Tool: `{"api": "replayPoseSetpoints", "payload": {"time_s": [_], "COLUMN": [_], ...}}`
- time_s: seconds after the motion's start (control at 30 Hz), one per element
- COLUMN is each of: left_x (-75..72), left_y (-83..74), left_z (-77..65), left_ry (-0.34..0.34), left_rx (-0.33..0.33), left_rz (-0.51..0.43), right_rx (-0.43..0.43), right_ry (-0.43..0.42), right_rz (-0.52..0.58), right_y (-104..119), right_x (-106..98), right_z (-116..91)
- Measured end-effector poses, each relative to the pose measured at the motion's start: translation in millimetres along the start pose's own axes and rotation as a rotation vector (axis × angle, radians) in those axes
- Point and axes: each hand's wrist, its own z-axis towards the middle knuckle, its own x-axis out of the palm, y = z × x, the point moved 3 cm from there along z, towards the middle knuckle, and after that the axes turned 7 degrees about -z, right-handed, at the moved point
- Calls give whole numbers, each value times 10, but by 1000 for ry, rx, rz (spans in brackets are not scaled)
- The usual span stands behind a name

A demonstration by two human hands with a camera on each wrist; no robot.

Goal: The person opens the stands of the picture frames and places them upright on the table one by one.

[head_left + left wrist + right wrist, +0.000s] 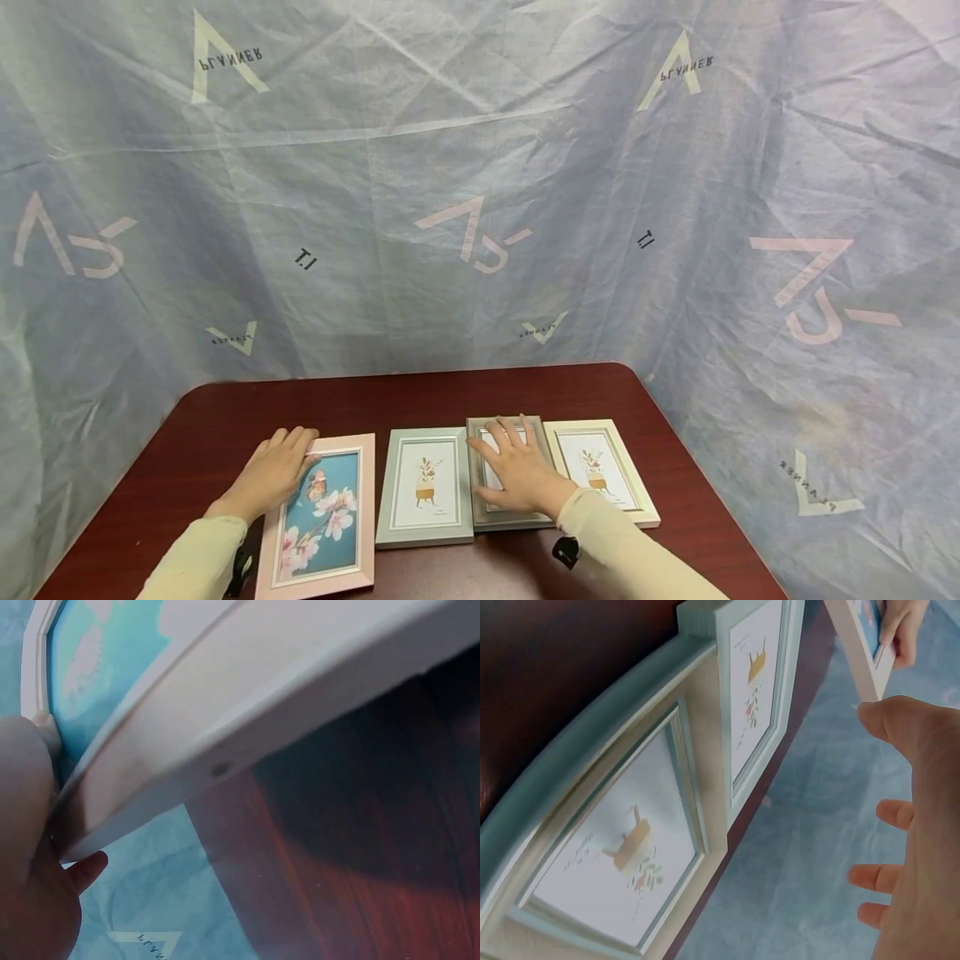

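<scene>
My left hand (264, 477) grips the top left corner of a pink picture frame (322, 512) with a butterfly and blossom print. In the left wrist view, the thumb lies on the frame's face and a finger shows beyond its edge. That frame appears raised off the table. With fingers spread, my right hand (519, 477) is over a grey-brown picture frame (501, 522) and covers most of its picture. The right wrist view shows the fingers straight and apart from the frames. A pale green frame (425, 483) lies left of it, a cream frame (600, 471) right.
The frames are on a dark red table (352, 400) with rounded far corners. A grey-blue printed cloth (420, 317) hangs behind the table and along both sides. Small black devices (566, 552) sit at the wrists.
</scene>
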Motion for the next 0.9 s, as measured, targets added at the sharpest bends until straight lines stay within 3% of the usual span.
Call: {"api": "replayPoseSetpoints", "payload": {"time_s": [0.3, 0.5, 0.63, 0.9], "left_x": [-144, -232, -271, -340], "left_y": [-82, -144, -193, -333], "left_z": [27, 42, 77, 156], "left_ry": [-45, -136, -183, -201], "left_rx": [43, 112, 143, 149], "left_rz": [33, 45, 52, 30], "right_rx": [52, 68, 94, 134], "right_ry": [-10, -79, -75, -96], "right_rz": [33, 55, 47, 46], "right_y": [-201, -328, -401, -539], "right_x": [-11, 4, 3, -24], "right_z": [-101, -167, -205, -277]}}
